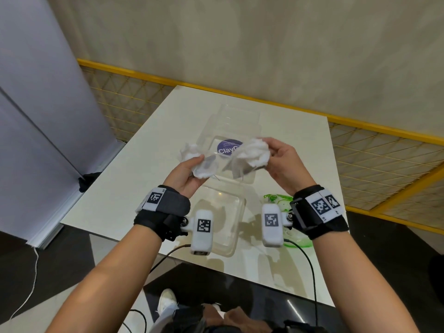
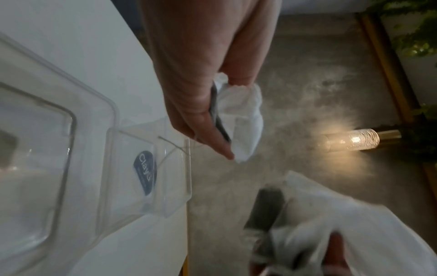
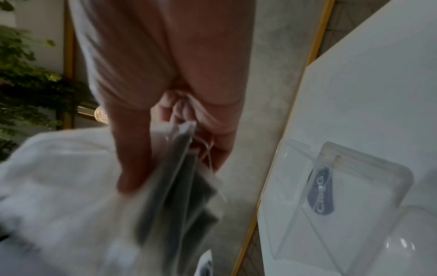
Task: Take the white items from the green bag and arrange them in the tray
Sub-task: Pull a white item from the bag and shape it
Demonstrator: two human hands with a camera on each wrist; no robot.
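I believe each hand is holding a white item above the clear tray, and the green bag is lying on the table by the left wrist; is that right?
Not quite: the green bag lies by the right wrist, not the left, as the head view shows. The rest holds: the left hand and the right hand each hold a white item above the clear tray on the table.

table [image 1: 149, 164]: centre of frame, running up and right
tray [image 1: 223, 227]: on table, lower centre, between my wrists
lid [image 1: 228, 126]: behind tray, upper centre
bag [image 1: 283, 203]: on table, right of tray, under my right wrist
my left hand [image 1: 185, 174]: above tray, left of centre
my right hand [image 1: 286, 162]: right of centre, level with left
fence [image 1: 384, 159]: behind table, right edge
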